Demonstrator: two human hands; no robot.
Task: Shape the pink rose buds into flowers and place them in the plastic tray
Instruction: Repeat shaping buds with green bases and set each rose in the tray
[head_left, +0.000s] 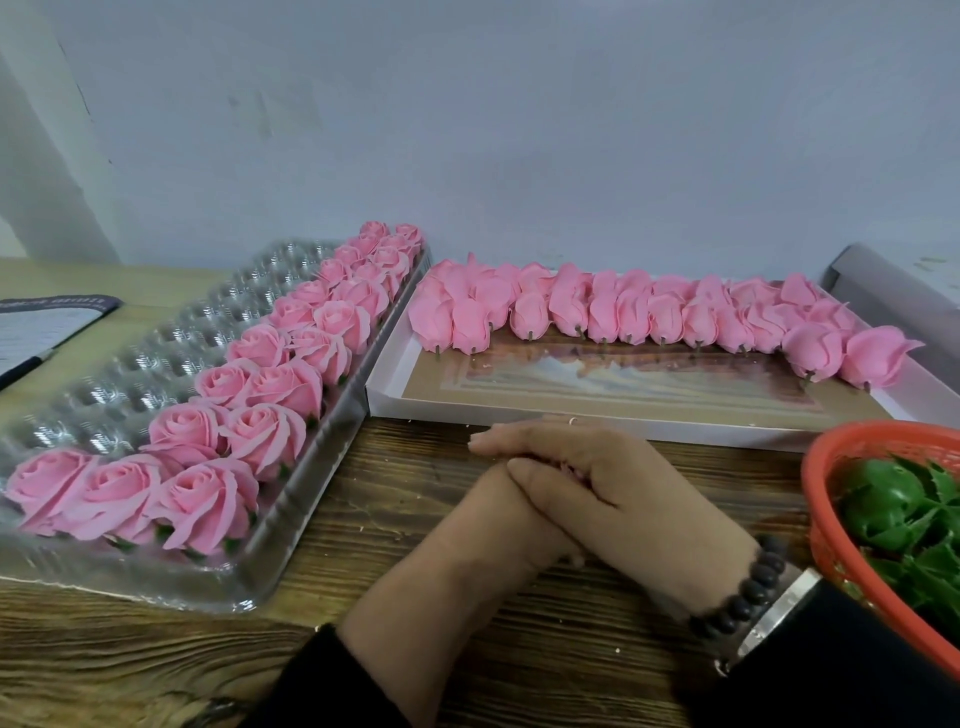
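Head view: plastic tray (156, 358) holds two right-hand rows of shaped roses (270, 384), remaining cells unfilled, many buds (649, 312) wait in the cardboard box (623, 423); right hand (597, 483) cups over left hand (498, 519), a pink bit between, grasp unclear.

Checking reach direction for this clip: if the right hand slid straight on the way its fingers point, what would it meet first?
The right hand points left across the table; beyond the left hand under it, the plastic tray rim looks first, though depth is unclear.
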